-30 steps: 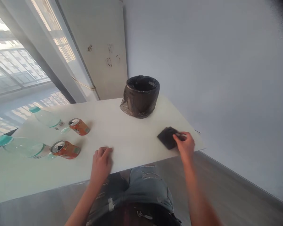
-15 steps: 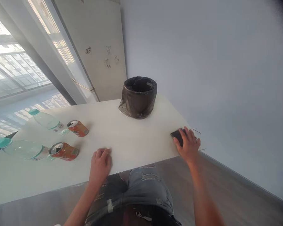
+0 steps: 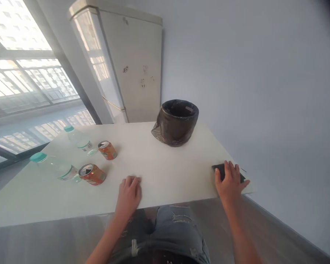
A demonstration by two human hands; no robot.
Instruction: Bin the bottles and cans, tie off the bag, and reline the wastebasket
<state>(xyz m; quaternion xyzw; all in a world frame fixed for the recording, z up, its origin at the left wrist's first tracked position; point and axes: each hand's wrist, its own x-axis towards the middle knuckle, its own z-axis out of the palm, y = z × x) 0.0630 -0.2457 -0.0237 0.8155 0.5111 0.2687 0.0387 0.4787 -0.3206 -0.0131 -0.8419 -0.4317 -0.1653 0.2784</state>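
Black pad (image 3: 222, 168) lying on the counter (image 3: 154, 157) at about four o'clock in the view, close to the counter's near right corner. Right hand (image 3: 230, 182) resting over it, palm down, fingers spreading wide, thumb standing apart; dark pad showing between the digits and out to both sides.

From the pad, bin (image 3: 176, 128) standing between ten and eleven o'clock, wearing a dark bag that is bulging loose toward eight.

Left hand (image 3: 128, 196) resting at nine from the pad, by the counter's near edge, fingers curling in; cannot tell whether the palm is holding anything.

From that hand, near can (image 3: 92, 175) sitting at ten, far can (image 3: 108, 150) at eleven, both showing orange sides. Near bottle (image 3: 55, 167) standing at nine from the near can; far bottle (image 3: 78, 138) likewise from the far can. Both bottles wearing teal caps.

Fridge (image 3: 137, 55) standing beyond the counter, about eleven from the bin. Window (image 3: 22, 69) glaring at nine from the fridge.
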